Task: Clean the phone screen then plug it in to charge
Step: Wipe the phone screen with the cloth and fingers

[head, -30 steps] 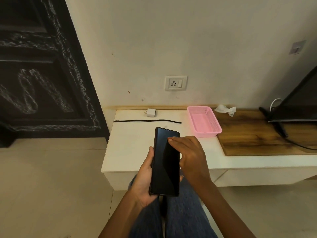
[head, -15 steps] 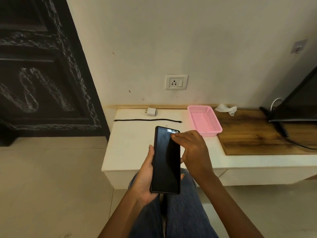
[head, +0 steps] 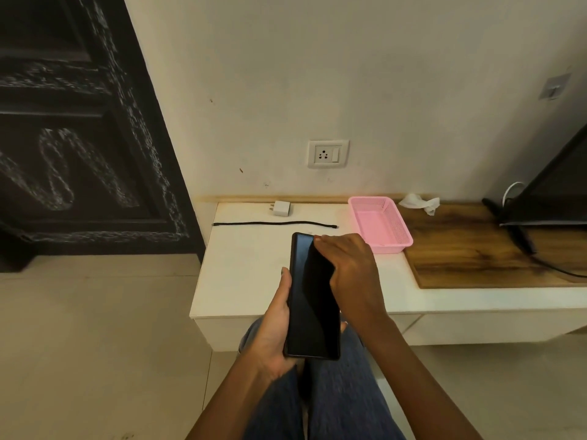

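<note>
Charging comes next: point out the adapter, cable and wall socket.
adapter [head: 282, 208], head view, on its white body.
cable [head: 273, 223], head view, mid-length of the black cord.
wall socket [head: 323, 154], head view, at the pin holes.

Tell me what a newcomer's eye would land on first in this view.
First, the dark phone at centre, gripped along its edge by the left hand while the right hand lies over its upper right part. Behind it on the white shelf lie a black cable and a white adapter, below the wall socket. A pink basket sits to the right.
</note>
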Demonstrator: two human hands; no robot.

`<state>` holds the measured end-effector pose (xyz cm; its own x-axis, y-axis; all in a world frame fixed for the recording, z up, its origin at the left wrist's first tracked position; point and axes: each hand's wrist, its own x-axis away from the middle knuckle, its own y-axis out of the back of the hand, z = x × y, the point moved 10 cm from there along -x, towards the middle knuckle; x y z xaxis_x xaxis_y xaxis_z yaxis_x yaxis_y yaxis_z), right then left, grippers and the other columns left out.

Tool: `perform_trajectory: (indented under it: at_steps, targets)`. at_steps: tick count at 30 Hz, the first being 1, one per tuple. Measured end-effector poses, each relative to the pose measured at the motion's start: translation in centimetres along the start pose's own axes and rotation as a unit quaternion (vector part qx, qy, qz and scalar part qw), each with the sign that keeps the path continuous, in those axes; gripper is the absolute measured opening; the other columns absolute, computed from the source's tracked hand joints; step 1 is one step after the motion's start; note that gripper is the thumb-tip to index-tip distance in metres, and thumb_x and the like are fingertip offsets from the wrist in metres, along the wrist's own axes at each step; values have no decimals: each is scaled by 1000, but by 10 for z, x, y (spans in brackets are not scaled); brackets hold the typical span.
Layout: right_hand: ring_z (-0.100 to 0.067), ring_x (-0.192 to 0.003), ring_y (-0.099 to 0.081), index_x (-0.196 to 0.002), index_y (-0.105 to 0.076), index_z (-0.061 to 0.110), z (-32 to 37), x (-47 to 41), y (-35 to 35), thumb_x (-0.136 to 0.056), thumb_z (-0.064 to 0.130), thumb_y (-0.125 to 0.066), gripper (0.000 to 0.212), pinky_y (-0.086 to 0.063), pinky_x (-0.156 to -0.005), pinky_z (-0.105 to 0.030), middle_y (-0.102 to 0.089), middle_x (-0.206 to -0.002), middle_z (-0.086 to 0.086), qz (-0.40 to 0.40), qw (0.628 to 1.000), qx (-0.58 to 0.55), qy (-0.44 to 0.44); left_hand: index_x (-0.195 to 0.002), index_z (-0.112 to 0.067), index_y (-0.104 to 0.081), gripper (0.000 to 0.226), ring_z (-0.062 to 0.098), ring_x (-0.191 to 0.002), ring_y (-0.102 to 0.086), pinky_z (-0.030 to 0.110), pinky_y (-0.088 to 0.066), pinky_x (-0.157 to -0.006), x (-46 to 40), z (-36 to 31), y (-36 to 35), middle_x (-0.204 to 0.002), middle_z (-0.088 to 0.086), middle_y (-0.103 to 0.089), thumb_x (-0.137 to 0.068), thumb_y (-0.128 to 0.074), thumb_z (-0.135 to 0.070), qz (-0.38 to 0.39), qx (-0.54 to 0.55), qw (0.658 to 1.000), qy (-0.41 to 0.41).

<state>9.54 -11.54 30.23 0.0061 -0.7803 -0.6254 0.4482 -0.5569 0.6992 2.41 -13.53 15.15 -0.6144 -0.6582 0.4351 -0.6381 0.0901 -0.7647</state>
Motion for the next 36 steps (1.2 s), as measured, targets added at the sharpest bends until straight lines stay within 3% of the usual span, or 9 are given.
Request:
perform_trajectory:
  at_steps: [5,11,18,22,25,28,30,33,36]
  targets:
    - [-33,-85,-67,-103,-70,-2,12,12,-5,-53,-18,-81,54,-57,-68,-40,-72,-99,-12,39,998,10,53,-112,-17,-71,66,34,-103,-67,44,-56,-80,0,-7,4,-118,20,-67,-73,-55,-67,10,8,1000,-8]
    - [-34,-82,-65,-100,-70,-3,3,2,-1,-55,-18,-79,48,-56,-67,-43,-72,-95,-13,8,1000,29,-2,-112,-19,-72,64,32,-100,-69,41,-57,-76,-3,0,1,-114,18,-69,-72,-55,-67,1,-17,1000,-7]
    - [-31,-88,-67,-104,-70,-1,12,12,-7,-51,-16,-82,56,-55,-73,-37,-71,-102,-12,58,997,36,36,-109,-16,-73,61,33,-99,-69,42,-58,-75,-2,-3,6,-112,20,-70,-76,-55,-65,1,6,1000,-4]
    - [-34,-87,-66,-101,-69,-5,12,2,-5,-58,-18,-73,45,-56,-75,-41,-71,-99,-16,26,999,37,-15,-106,-18,-74,61,28,-100,-69,36,-58,-74,-5,0,2,-111,16,-71,-74,-55,-66,-1,-6,1000,-7]
    - [-32,-98,-65,-105,-68,-5,29,10,-10,-78,5,-56,31,-49,-89,-39,-70,-104,-17,31,999,36,21,-107,-18,-74,62,28,-101,-69,36,-57,-76,-7,-6,8,-110,16,-71,-73,-56,-66,-8,-9,1000,-14]
    - [-33,-102,-65,-108,-67,-4,26,20,-14,-68,-5,-73,40,-47,-90,-41,-69,-108,-17,66,996,31,48,-113,-17,-71,65,30,-101,-69,38,-56,-78,-6,-7,16,-111,17,-71,-74,-57,-67,-23,-8,1000,-18]
    - [-34,-101,-65,-108,-67,-4,14,16,-14,-61,-11,-77,48,-50,-87,-44,-69,-108,-18,76,997,29,6,-111,-18,-72,62,29,-101,-69,37,-57,-76,-4,-2,12,-113,17,-70,-75,-56,-66,-18,-15,1000,-11]
    - [-33,-97,-66,-104,-68,-5,18,6,-7,-75,-1,-58,30,-53,-86,-43,-70,-103,-18,30,999,29,-19,-106,-18,-74,60,27,-101,-69,35,-58,-74,-3,3,3,-111,15,-71,-72,-57,-65,-9,-25,1000,-9]
    - [-30,-101,-65,-105,-69,-4,32,9,-10,-81,11,-38,42,-49,-89,-37,-70,-105,-15,39,999,14,21,-108,-20,-74,57,27,-107,-66,35,-57,-80,-4,-1,1,-116,13,-69,-73,-58,-62,1,-13,1000,-15]
